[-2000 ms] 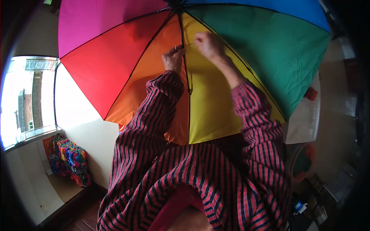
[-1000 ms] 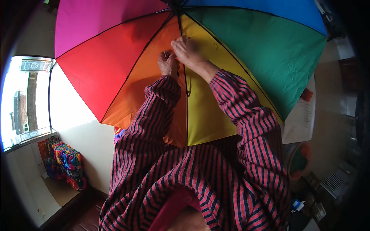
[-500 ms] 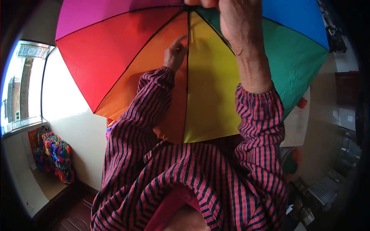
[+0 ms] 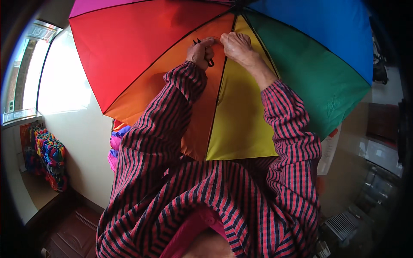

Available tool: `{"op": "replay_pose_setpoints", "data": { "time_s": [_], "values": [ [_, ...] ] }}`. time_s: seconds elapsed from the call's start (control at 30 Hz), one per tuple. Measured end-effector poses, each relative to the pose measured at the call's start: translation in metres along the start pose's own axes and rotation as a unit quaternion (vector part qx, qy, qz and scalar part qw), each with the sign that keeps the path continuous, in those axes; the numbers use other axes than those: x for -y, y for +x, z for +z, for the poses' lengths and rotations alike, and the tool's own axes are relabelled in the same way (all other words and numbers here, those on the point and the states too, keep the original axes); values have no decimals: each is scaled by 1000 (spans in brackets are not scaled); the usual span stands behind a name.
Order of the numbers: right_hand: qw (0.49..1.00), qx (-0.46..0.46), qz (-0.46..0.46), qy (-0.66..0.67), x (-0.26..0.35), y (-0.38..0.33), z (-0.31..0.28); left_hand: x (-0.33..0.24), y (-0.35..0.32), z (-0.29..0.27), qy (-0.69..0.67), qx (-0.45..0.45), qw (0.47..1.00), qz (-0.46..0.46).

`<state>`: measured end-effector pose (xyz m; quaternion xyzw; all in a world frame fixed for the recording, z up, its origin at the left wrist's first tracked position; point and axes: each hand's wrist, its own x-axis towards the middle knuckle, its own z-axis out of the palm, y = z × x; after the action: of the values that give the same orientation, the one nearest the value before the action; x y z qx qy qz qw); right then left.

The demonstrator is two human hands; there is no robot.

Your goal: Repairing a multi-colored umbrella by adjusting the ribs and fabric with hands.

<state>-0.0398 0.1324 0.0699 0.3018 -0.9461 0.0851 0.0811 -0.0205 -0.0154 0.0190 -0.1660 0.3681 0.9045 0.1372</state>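
An opened umbrella (image 4: 243,124) with rainbow-coloured panels spreads in front of me, its dark ribs meeting at a black hub (image 4: 239,7) near the top edge. Over the orange panel, my left hand (image 4: 198,53) is closed round a small black tool (image 4: 211,62) with a looped end; most of it is hidden in the fingers. My right hand (image 4: 237,45) is closed in a pinch beside it, over the rib between orange and yellow. A thin thread-like line (image 4: 217,38) seems to span the fingertips of both hands. What the right fingers hold is hidden.
Bundles of multicoloured fabric (image 4: 50,157) lie by the wall at left, below a bright window (image 4: 23,73). Purple and pink fabric (image 4: 115,148) shows behind my left sleeve. A dark red-brown surface (image 4: 73,232) is at lower left, a grey slatted item (image 4: 342,225) at lower right.
My right hand has come down from the hub to beside my left hand. The left fingers, pointing before, are now curled, and the black tool shows. The umbrella has shifted slightly right.
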Motion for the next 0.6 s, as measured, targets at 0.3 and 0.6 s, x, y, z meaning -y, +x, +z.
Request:
{"op": "replay_pose_setpoints", "data": {
  "time_s": [0.3,0.6],
  "values": [
    [942,128,216,221,6,10,-15,3,-4,3,44,-33,998,23],
    [593,-244,242,728,-48,10,-74,21,-12,-3,282,-69,954,71]
  ]
}}
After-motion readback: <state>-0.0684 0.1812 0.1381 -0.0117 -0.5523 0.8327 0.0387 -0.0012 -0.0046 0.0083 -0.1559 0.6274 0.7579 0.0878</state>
